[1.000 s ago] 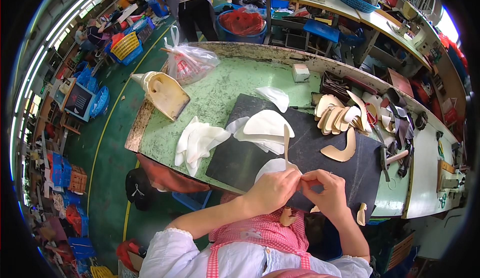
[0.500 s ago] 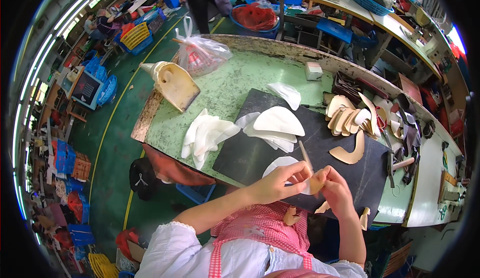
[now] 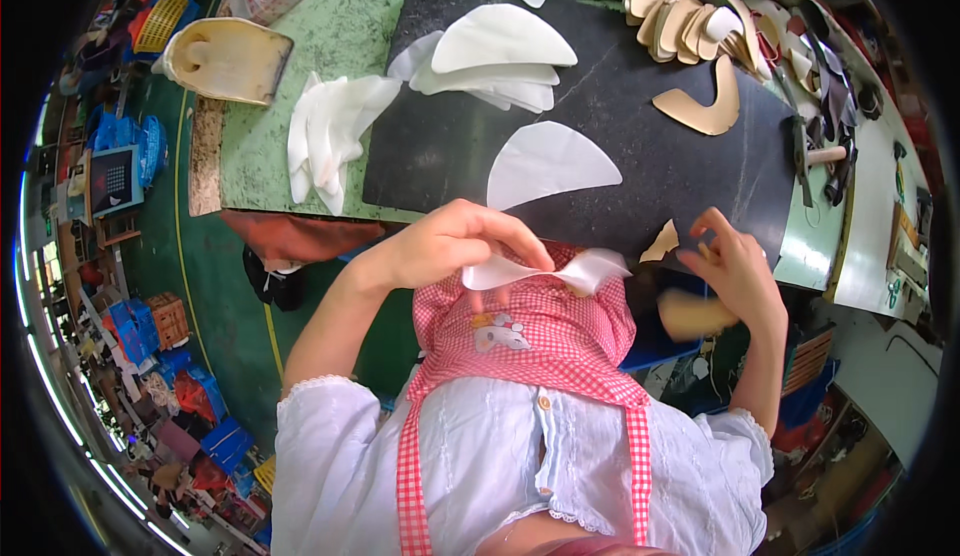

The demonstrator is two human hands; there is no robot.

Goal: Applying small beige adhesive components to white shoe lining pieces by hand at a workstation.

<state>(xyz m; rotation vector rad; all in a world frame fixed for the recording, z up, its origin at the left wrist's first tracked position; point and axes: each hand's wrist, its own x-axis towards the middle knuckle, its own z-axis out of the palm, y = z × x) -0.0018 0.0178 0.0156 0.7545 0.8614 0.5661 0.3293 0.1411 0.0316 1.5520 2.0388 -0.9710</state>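
Note:
My left hand (image 3: 450, 244) is closed on a thin white curved piece (image 3: 592, 272), which bends in front of the apron below the table's near edge. My right hand (image 3: 738, 268) is off to the right, fingers curled but apart. Below it is a motion-blurred tan piece (image 3: 694, 315); it looks separate from the fingers. A small tan piece (image 3: 660, 243) pokes over the near edge of the dark board (image 3: 640, 171). One flat white half-moon piece (image 3: 555, 166) lies on that board, with a stack of white half-moon pieces (image 3: 505, 41) beyond it.
Left of the board lies a heap of white pieces (image 3: 330, 136) beside a cream scoop-shaped holder (image 3: 235, 59). A hook-shaped tan piece (image 3: 703, 111) and a row of tan pieces (image 3: 675, 21) lie at right. A hammer (image 3: 822, 155) rests near the board's right edge.
My view has tipped nearer to my body. My hands have come apart: the left moved back with the white piece, the right moved right. The tan piece has left the fingers and appears below the right hand.

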